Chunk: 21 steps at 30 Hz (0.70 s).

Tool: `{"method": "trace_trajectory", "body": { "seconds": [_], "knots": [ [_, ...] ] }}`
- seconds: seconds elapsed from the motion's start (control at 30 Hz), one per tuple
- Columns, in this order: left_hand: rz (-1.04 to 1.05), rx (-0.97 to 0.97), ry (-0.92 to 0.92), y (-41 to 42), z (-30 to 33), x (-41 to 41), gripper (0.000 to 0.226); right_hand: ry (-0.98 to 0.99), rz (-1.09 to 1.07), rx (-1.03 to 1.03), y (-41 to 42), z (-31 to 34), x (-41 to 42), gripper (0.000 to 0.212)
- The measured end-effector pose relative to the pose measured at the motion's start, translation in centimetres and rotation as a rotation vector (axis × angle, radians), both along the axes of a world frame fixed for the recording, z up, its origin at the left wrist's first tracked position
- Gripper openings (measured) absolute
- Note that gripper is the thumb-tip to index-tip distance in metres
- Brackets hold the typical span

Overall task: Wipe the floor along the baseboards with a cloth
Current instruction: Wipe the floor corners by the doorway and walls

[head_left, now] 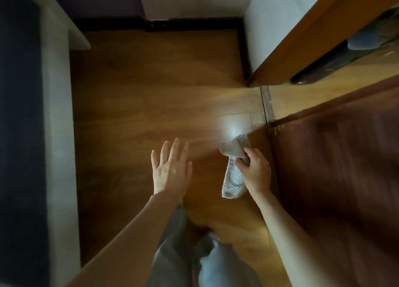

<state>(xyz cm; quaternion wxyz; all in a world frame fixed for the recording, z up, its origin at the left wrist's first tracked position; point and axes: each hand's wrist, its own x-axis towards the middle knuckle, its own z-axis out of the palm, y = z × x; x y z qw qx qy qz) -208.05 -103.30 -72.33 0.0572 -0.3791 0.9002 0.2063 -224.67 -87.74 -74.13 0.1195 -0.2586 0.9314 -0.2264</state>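
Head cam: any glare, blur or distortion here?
Head view: bright glare on the floor just beyond the cloth; right hand and left hand fairly sharp; dark door smeared by motion blur; wide-angle bending at the edges.

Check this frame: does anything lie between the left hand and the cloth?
No. In the head view, only bare wooden floor separates the open left hand from the cloth, which the right hand grips.

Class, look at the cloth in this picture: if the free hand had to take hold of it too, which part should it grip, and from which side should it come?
Probably the hanging lower end of the cloth, from its left. The right hand grips the bunched upper part; the open left hand is on that side.
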Motion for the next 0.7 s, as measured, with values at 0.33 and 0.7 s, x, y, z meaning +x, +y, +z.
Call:
{"method": "trace_trajectory", "body": {
  "seconds": [0.33,0.7],
  "knots": [
    [-0.040,0.107,-0.110,-8.9,-2.3,-7.2,0.054,-0.095,-0.061,0.013,-10.0,-2.2,-6.9,0.031],
    [-0.026,0.124,-0.156,-18.7,-5.7,-20.7,0.055,-0.125,-0.019,0.064,-19.3,-5.7,-20.1,0.037]
  ]
}}
